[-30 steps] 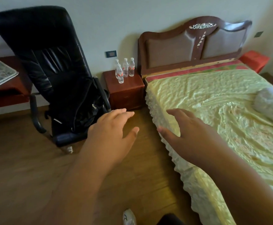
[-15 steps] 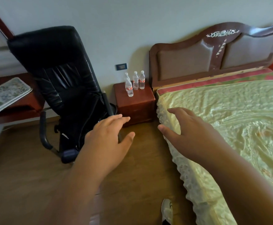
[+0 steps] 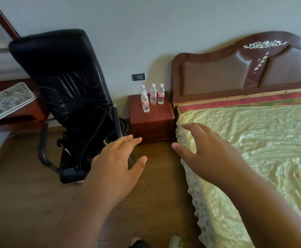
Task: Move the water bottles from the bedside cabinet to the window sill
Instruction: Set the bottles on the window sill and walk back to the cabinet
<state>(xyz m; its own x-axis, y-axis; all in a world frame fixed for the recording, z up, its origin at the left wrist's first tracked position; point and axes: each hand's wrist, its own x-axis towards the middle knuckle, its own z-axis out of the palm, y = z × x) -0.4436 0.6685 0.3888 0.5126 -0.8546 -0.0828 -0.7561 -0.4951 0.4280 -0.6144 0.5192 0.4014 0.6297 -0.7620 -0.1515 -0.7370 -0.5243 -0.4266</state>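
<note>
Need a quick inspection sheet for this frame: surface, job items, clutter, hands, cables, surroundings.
Surface: bedside cabinet, reddish wood, between the chair and the bed; top holds only bottles.
Job's things: four water bottles, upright, clustered at the back of the cabinet top, caps on. Window sill not clearly in view.
Clutter: patterned tray on a side table at left.
Hands: left hand and right hand both open, empty, reaching out short of the cabinet.
Cables: nothing seen.
Surroundings: black office chair left of the cabinet, bed with yellow cover on the right, wall socket above the bottles, wood floor.
</note>
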